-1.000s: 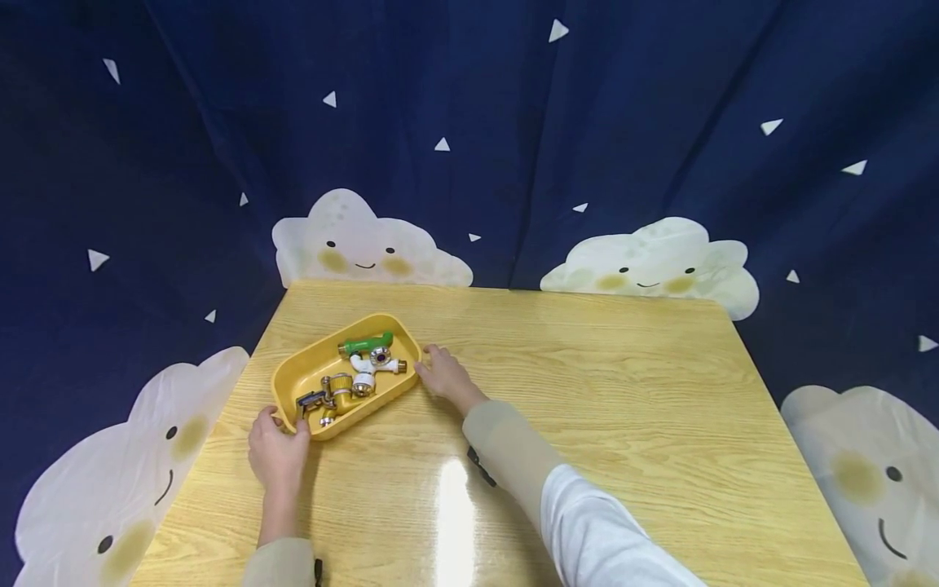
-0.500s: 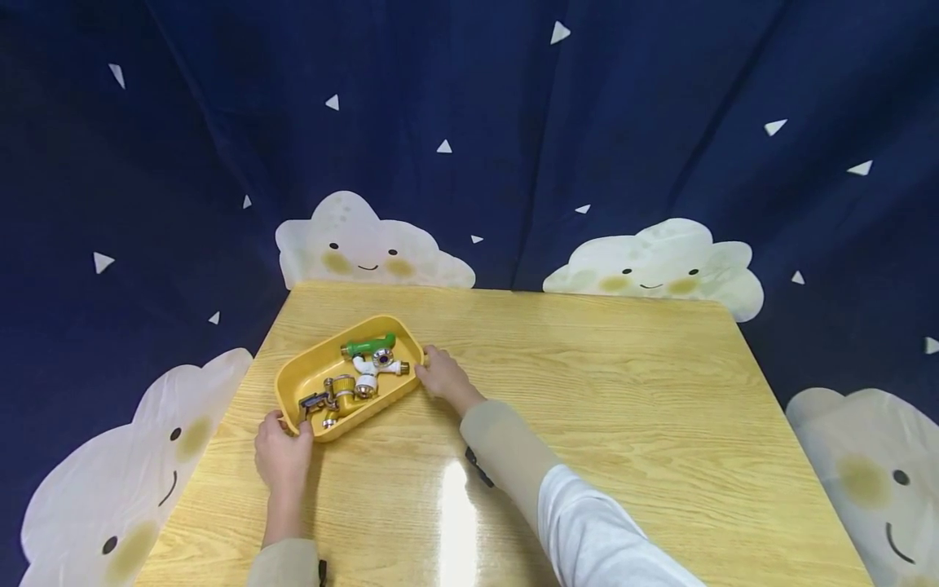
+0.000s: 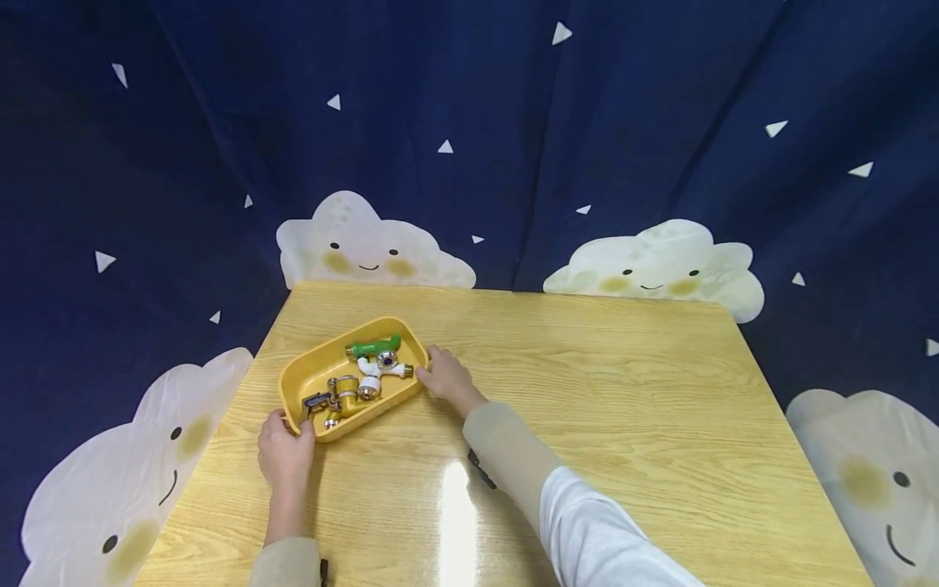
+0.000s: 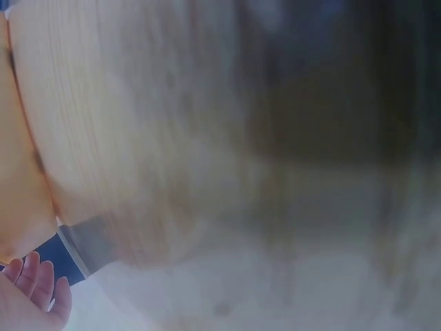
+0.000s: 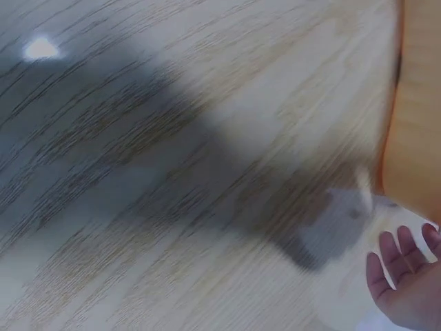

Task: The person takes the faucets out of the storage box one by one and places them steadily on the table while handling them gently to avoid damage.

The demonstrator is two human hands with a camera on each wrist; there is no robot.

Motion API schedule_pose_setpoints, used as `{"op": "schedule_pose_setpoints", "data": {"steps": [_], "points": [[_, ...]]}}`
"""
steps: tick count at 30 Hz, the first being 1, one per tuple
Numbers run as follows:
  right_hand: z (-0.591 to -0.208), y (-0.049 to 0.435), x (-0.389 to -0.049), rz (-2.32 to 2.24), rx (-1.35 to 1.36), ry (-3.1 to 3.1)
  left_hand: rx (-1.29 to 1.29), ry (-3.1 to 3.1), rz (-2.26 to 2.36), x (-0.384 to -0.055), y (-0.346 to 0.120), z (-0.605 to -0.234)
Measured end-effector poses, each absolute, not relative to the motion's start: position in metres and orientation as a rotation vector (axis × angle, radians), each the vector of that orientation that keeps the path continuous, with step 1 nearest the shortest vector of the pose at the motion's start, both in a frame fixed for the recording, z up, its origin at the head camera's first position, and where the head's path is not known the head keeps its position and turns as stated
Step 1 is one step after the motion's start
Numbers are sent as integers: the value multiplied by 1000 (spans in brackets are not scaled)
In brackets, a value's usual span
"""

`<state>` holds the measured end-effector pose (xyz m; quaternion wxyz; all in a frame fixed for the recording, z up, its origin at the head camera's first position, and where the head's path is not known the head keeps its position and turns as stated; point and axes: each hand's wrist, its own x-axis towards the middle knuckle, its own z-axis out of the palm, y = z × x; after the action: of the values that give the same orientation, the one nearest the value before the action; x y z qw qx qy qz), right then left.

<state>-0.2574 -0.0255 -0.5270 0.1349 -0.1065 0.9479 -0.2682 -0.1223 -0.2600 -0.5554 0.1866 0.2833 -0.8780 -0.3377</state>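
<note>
A yellow plastic tub (image 3: 293, 371) sits at a slant on the left part of the table. My left hand (image 3: 284, 450) grips its near left corner, thumb at the rim. At the right end, my right hand (image 3: 449, 377) holds the tub by its edge. Inside lie a green tap (image 3: 376, 347) with a brass thread, a white tap (image 3: 370, 375) with a chrome knob, and a yellow tap (image 3: 347, 393) with metal fittings. The tub's wall (image 4: 24, 152) and left fingers show in the left wrist view; the right wrist view has the wall (image 5: 420, 103) above the right fingers.
The wooden table (image 3: 601, 408) stretches to the right, with a bright light reflection near its front. A dark blue curtain (image 3: 499, 122) with white triangles and clouds hangs behind and along both sides.
The tub, with both hands on it, has shifted slightly right in the head view. Part of this is a small camera shift. The taps stay inside, and both hands keep their hold.
</note>
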Motion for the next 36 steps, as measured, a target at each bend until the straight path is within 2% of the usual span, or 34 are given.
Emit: {"op": "schedule_pose_setpoints", "data": {"steps": [36], "points": [[-533, 12, -249, -562, -469, 2965, 611, -2557, -1018, -131, -246, -557]]}}
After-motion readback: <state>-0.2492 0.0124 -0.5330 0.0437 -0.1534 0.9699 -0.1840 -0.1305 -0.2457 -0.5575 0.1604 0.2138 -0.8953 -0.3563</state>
